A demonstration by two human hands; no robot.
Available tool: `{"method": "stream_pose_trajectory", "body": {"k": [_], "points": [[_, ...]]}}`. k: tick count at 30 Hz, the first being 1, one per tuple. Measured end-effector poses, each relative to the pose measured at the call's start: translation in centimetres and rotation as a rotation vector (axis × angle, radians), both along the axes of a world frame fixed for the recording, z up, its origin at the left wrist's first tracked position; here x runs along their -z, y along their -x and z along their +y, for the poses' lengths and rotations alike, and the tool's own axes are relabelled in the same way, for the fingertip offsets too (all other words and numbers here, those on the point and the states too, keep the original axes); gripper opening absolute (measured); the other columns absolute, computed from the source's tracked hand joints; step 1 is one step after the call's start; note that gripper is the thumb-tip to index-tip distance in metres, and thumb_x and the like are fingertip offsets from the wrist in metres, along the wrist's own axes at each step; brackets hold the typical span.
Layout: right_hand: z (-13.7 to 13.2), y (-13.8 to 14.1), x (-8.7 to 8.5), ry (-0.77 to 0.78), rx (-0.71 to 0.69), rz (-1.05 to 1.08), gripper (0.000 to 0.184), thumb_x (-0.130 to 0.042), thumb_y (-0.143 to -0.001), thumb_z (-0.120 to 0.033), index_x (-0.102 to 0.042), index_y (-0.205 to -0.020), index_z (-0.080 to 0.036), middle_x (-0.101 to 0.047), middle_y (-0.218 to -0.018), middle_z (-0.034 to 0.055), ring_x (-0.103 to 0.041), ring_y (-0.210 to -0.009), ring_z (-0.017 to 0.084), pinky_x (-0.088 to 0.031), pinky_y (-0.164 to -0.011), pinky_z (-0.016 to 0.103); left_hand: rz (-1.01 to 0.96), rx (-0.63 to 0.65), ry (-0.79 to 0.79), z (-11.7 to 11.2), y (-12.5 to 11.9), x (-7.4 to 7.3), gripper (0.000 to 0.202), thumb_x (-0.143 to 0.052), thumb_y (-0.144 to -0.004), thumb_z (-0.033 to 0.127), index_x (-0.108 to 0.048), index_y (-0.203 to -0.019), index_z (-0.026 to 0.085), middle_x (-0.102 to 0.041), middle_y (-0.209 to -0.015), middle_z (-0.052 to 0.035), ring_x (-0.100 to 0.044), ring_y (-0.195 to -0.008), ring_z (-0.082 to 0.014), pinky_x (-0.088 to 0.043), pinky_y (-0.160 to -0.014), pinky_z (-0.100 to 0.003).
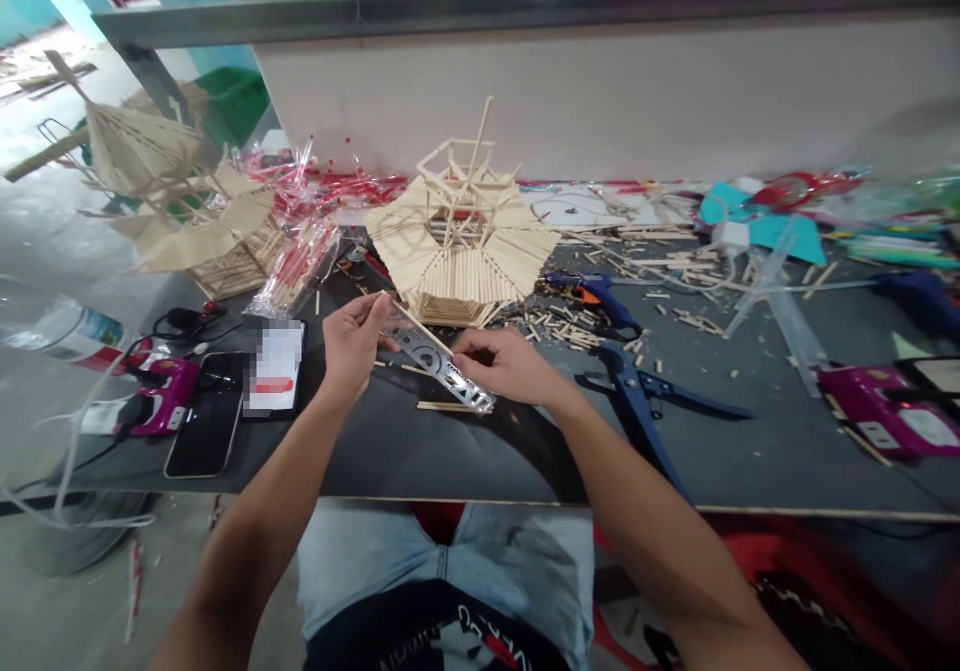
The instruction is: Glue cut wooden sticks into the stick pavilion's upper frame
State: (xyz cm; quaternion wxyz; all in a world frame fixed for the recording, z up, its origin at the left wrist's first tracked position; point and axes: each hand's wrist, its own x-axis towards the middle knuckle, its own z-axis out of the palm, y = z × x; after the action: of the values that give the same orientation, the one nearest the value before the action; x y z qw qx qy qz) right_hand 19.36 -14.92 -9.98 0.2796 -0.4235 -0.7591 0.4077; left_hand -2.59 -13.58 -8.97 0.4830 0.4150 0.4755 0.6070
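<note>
My left hand pinches one end of a thin wooden stick and the upper end of a clear plastic ruler. My right hand is closed on the stick's other end and rests on the ruler, which slants down to the right over the dark table. Just beyond both hands stands a model pavilion roof made of wooden sticks. One loose stick lies under the ruler.
Blue cutters and a blue glue gun lie right of my hands among several stick offcuts. A phone, a card, a purple glue gun and stick packets lie left. Another purple tool sits far right.
</note>
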Motion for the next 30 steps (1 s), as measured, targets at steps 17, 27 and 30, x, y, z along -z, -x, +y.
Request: {"method": "stream_pose_trajectory", "body": {"k": [17,27,30], "points": [[0.02,0.06,0.12,0.041,-0.038,0.005,0.015,-0.058,-0.085,-0.028,-0.061,-0.074,-0.019,-0.050,-0.059,-0.0046,-0.042,-0.056,0.009,-0.033,-0.056,0.024,0.010,0.001,0.015,-0.24,-0.10,-0.21,0.032,-0.082,-0.075,0.041,-0.074,-0.089,0.014,-0.077,-0.083,-0.0079,-0.073,-0.062,-0.0163,-0.049,-0.038,-0.019],[0.09,0.15,0.09,0.029,-0.044,0.019,0.014,-0.057,-0.084,-0.026,-0.061,-0.072,-0.019,-0.048,-0.058,-0.0054,-0.041,-0.056,0.009,-0.033,-0.057,0.023,-0.010,0.023,0.046,-0.33,0.04,-0.29,0.039,-0.085,-0.073,0.046,-0.075,-0.090,0.013,-0.078,-0.087,-0.0086,-0.073,-0.061,-0.0162,-0.048,-0.039,-0.019],[0.12,0.07,0.22,0.030,-0.046,0.023,0.014,-0.057,-0.084,-0.026,-0.060,-0.072,-0.019,-0.049,-0.058,-0.0055,-0.041,-0.056,0.009,-0.033,-0.057,0.022,-0.009,0.030,0.051,-0.27,0.14,-0.33,0.039,-0.085,-0.073,0.046,-0.075,-0.090,0.013,-0.077,-0.083,-0.0077,-0.073,-0.062,-0.0168,-0.048,-0.039,-0.019]]}}
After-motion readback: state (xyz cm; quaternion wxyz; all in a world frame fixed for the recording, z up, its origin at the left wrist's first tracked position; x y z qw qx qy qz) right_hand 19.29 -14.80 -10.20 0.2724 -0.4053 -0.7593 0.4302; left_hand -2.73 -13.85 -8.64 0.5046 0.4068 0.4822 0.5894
